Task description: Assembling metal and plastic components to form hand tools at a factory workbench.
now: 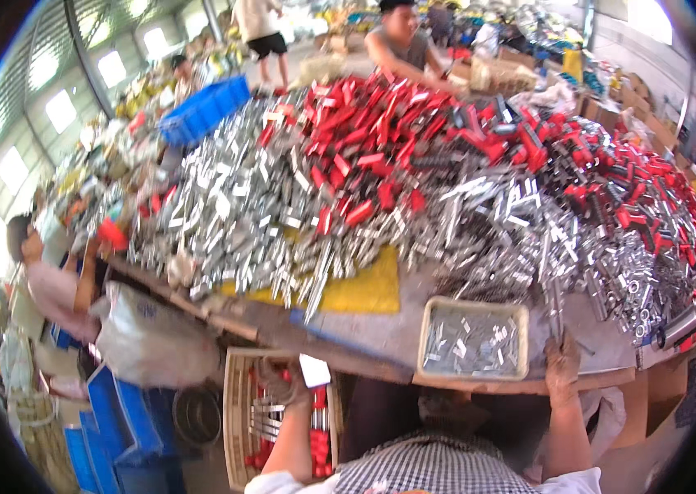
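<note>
Left hand [283, 383] over beige crate [234, 420] of red-and-silver parts [319, 440], can't tell if gripping; right hand [563, 362] at front of worktop [603, 350], fingertips at slim metal pieces [555, 306] lying there, grip unclear; cream tray [425, 337] between hands.

Blue bins [121, 416]: lower left; dark round container [197, 416]: beside bins; pale plastic sack [150, 337]: beyond container; windows [60, 112]: left wall [35, 142].

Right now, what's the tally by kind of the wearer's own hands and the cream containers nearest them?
Hands: 2 (left hand, right hand)
Trays: 1 (cream tray on the table)
Crates: 1 (cream crate)
Total: 4
</note>
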Available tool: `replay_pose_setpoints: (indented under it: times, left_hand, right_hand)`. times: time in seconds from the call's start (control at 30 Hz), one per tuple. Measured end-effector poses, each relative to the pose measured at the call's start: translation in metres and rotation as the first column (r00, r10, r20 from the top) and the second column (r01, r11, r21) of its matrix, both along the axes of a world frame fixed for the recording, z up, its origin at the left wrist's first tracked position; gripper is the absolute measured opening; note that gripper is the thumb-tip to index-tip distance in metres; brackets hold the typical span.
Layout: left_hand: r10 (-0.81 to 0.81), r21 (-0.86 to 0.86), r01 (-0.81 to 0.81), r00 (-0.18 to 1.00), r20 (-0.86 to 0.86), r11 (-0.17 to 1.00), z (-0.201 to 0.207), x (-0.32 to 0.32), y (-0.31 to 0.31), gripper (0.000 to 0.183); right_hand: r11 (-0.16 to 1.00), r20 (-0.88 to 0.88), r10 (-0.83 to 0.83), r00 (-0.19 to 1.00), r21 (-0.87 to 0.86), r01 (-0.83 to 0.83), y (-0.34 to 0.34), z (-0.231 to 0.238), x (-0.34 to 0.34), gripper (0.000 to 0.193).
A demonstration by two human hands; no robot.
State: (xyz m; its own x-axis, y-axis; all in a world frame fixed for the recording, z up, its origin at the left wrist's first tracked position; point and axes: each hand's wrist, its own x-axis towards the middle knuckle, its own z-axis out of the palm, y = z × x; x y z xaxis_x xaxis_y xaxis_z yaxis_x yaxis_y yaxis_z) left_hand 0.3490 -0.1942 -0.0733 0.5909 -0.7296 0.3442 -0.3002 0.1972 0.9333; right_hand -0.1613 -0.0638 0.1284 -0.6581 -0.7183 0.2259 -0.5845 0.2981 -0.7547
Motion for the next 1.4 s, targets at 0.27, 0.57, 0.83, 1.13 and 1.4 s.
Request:
replay_pose_setpoints:
  times: [0.27,0.57,0.83,1.13,1.4]
  left_hand:
    - [-0.184,-0.318,0.541,0.682,0.708,0.779,0.289,-0.106,-0.134,0.057]
    - [-0.422,0.42,0.061,0.237,0.875,0.906,0.371,-0.249,-0.405,0.096]
    - [-0.547,0.605,-0.058,0.364,0.753,0.794,0.375,-0.272,-0.48,0.105]
    - [-0.686,0.732,-0.111,0.28,0.672,0.672,0.356,-0.269,-0.495,0.095]
    - [-0.742,0.765,-0.024,0.223,0.632,0.644,0.38,-0.287,-0.459,0.085]
  right_hand:
    - [0.99,-0.185,0.133,0.974,0.059,-0.124,0.013,0.014,0.008,0.036]
    - [0.944,-0.412,0.285,0.866,0.276,-0.18,0.023,-0.023,-0.009,0.061]
    - [0.965,-0.104,0.243,0.965,0.131,-0.229,0.008,0.013,0.001,0.05]
    - [0.947,-0.027,0.317,0.948,0.07,-0.314,0.005,0.023,-0.003,0.046]
    - [0.954,-0.088,0.299,0.95,0.029,-0.297,0.004,0.033,0.0,0.048]
